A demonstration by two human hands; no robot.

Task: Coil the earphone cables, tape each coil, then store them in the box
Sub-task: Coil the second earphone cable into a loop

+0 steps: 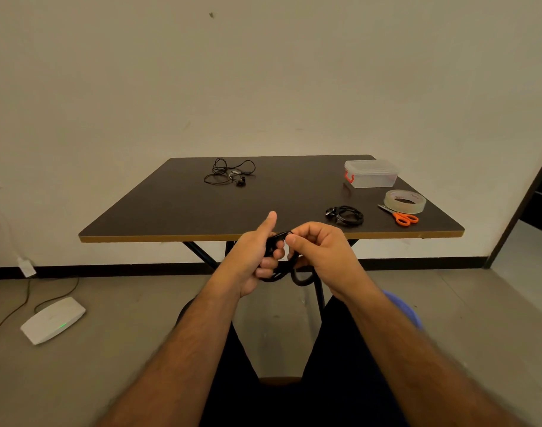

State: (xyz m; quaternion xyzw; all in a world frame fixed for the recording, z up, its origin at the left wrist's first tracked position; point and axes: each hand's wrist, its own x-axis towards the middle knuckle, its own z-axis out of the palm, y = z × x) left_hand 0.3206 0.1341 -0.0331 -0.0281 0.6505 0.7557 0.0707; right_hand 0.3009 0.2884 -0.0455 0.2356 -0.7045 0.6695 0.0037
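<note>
Head view, from my remote seat, reading left to right: a white router (52, 319) with a green light lies on the floor at far left, its cord trailing toward the wall. On the dark table (177, 211), a loose, uncoiled earphone cable (229, 172) sprawls near the far edge, left of centre. Just in front of the table's near edge, held above the person's lap, I see the left hand (255, 255) with fingers curled round a black earphone cable (279, 241) and its thumb sticking straight up. The right hand (320, 251) pinches the same cable at its top between thumb and forefinger, the other fingers curled; loops of it hang below both hands (how many turns, I cannot tell). Further right on the table a coiled black cable (345, 215) rests near the front edge, then orange-handled scissors (400, 215) just beside a roll of clear tape (404, 201). Behind the tape stands the clear plastic box (371, 174), lid on, with a red clasp.
</note>
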